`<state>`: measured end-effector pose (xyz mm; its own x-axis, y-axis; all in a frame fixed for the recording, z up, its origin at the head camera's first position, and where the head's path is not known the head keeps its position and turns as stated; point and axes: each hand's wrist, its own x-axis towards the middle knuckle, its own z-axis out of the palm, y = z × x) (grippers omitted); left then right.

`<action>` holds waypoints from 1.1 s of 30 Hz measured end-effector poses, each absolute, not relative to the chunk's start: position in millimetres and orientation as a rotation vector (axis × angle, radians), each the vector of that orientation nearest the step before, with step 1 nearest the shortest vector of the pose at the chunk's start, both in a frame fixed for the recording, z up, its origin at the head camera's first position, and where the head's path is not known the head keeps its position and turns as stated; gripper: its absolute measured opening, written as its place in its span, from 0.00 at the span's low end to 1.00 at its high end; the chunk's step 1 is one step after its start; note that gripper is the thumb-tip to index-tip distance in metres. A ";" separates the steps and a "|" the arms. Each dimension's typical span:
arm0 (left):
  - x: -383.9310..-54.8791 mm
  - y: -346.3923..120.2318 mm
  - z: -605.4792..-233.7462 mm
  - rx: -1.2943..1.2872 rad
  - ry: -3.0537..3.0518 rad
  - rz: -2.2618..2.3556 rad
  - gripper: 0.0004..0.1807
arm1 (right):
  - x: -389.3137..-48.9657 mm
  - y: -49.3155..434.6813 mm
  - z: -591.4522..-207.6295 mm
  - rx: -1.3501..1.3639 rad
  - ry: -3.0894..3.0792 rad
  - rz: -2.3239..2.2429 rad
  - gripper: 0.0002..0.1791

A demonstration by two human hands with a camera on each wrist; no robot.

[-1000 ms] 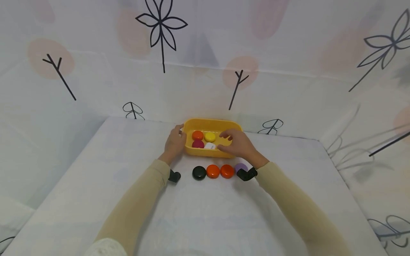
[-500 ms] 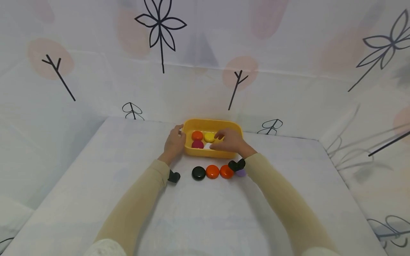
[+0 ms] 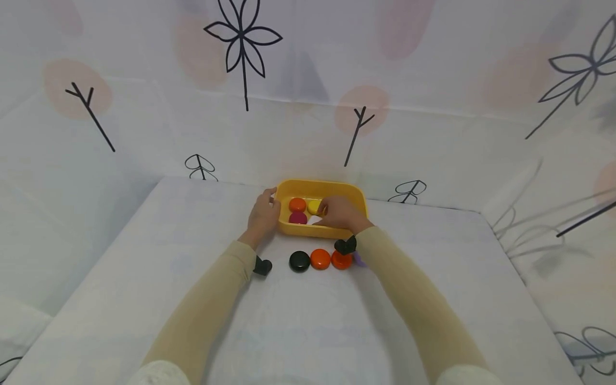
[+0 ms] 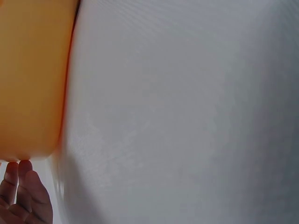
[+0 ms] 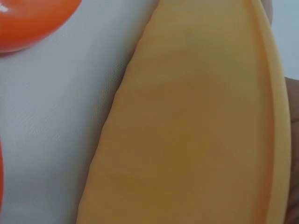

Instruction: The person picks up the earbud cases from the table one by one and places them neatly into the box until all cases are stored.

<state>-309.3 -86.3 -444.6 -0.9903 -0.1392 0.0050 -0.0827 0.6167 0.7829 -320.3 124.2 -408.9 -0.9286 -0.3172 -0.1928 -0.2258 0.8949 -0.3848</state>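
Observation:
The yellow tray [image 3: 315, 231] stands at the back of the table with a few round pieces inside. At its left end my left hand [image 3: 261, 216] rests against the wall; its fingertips [image 4: 25, 164] touch the tray in the left wrist view. Over the tray's right half, my right hand [image 3: 338, 212] reaches in, thumb and fingers bent down about a white piece [image 3: 314, 220]. Whether they pinch it is hidden. A yellow disc [image 3: 314, 206] is partly covered by those fingers. An orange disc [image 3: 297, 204] and a dark pink disc [image 3: 297, 217] lie at the tray's left.
In front of the tray, a row holds a black disc [image 3: 299, 261], an orange disc [image 3: 320, 259], a second orange disc [image 3: 342, 260] and a purple disc [image 3: 359, 259] partly behind the right wrist. The table [image 3: 289, 326] has a pale cloth; patterned cloth [image 3: 298, 133] hangs behind.
My right hand has moved left inside the tray to the white piece, its fingers bending down toward it. The left hand has stayed at the tray's left end.

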 end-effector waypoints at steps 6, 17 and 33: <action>-310.7 -86.0 -445.4 0.189 -2.771 -1.305 0.25 | -322.6 119.9 -410.3 -0.372 2.799 -0.520 0.20; -309.1 -85.4 -444.1 0.182 -2.761 -1.300 0.25 | -325.1 116.9 -411.4 -0.368 2.736 -0.541 0.19; -306.5 -84.3 -442.7 0.168 -2.757 -1.294 0.25 | -324.9 117.4 -412.8 -0.395 2.709 -0.578 0.20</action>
